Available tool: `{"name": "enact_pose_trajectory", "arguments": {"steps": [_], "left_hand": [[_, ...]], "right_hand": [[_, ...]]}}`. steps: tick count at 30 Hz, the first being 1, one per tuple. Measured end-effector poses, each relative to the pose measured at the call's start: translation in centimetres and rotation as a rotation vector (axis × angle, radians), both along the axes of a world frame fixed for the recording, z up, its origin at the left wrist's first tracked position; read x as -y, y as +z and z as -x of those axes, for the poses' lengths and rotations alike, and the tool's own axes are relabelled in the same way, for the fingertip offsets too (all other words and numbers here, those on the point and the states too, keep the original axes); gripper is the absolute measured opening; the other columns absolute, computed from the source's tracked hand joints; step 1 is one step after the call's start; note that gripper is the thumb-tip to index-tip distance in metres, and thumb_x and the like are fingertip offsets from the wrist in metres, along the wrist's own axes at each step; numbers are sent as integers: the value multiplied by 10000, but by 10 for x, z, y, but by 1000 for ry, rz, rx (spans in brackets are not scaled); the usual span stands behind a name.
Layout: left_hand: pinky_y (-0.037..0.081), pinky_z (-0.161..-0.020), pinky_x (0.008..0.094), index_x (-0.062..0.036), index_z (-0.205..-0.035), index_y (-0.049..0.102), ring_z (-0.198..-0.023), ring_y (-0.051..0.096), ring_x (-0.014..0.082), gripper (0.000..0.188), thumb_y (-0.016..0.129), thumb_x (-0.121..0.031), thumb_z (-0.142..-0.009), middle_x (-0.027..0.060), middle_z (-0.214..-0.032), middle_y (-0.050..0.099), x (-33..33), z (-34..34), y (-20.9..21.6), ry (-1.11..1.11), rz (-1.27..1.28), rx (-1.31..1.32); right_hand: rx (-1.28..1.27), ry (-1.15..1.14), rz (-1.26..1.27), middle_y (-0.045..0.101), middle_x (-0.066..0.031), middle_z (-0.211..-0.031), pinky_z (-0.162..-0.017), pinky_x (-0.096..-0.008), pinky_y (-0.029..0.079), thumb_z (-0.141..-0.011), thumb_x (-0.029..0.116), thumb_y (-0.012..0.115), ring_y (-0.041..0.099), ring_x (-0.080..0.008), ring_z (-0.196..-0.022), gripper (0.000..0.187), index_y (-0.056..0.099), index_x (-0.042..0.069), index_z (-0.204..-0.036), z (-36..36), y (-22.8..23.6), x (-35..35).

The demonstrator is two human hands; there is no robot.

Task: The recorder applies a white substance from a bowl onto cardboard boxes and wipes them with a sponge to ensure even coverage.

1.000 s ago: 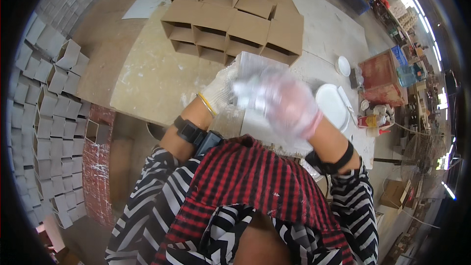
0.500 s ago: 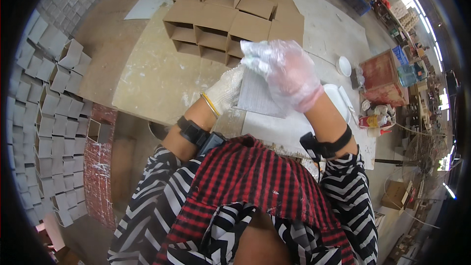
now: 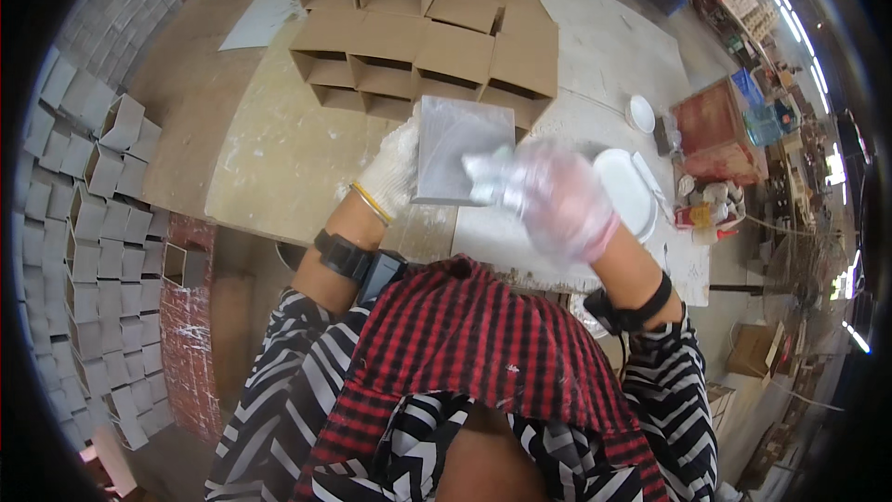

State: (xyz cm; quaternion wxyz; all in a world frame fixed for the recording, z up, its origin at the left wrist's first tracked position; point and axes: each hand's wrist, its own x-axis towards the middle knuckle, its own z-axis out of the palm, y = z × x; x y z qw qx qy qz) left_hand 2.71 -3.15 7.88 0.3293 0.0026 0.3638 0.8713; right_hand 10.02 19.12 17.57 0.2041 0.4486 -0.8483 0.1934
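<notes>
My left hand (image 3: 398, 165), in a white knit glove with a yellow band at the wrist, holds a grey square-faced box (image 3: 451, 135) by its left side over the table. The box's flat face is turned up toward me, with faint wet-looking streaks on it. My right hand (image 3: 569, 204), in a clear plastic glove and smeared by motion, is closed on a whitish crumpled cloth or wad (image 3: 488, 175). That wad lies against the lower right of the box's face. Its exact kind is blurred.
Brown open cardboard boxes (image 3: 455, 56) stand stacked on the table (image 3: 260, 158) beyond my hands. To the right are a round white dish (image 3: 624, 191) and a white bowl (image 3: 639, 113). Stacked pale boxes (image 3: 102, 242) and a paint-spattered red board (image 3: 189, 335) are at left.
The box has turned so its broad face shows more fully. My right hand has moved down and right across it, toward me, with the whitish wad. My left hand has shifted slightly left.
</notes>
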Motion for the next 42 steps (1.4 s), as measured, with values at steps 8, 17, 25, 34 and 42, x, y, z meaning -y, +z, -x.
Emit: {"name": "enact_pose_trajectory", "arguments": {"steps": [8,17,25,34,42], "left_hand": [[553,-980,390,-22,-1347,566,-1151,646,252,467,428,-376,-1075,132,-1286,651,-6,0,0,-44,-32,70],[572,-911,377,-15,-1313,589,-1095,665,228,513,452,-443,-1065,128,-1259,655,-16,8,-10,-61,-66,91],[553,-952,370,-40,-1314,602,-1106,655,233,526,450,-475,-1060,109,-1264,654,-17,-15,13,-57,166,42],[560,-950,359,-44,-1316,599,-1095,659,209,462,462,-411,-1071,104,-1232,667,-8,-8,-1,-209,56,-109],[583,-898,344,-58,-1324,601,-1074,677,209,459,478,-417,-1066,91,-1214,678,-12,-10,-5,-136,96,21]], "right_hand": [[682,-270,154,670,-147,-1263,-896,-378,569,-834,0,636,674,-288,-1065,313,724,39,-1132,-4,2,-5],[482,-157,52,727,-122,-1066,-809,-385,550,-880,145,680,682,-297,-961,278,722,69,-1144,-17,9,18],[111,-448,-6,729,-158,-987,-794,-405,571,-928,257,647,704,-314,-862,292,724,98,-1160,18,19,21],[485,131,157,714,-108,-1187,-910,-385,565,-901,122,638,692,-258,-1058,266,728,136,-1151,13,-5,41],[-95,-166,-44,709,-129,-1164,-803,-402,577,-826,64,668,705,-295,-989,338,709,115,-1157,34,20,12]]}}
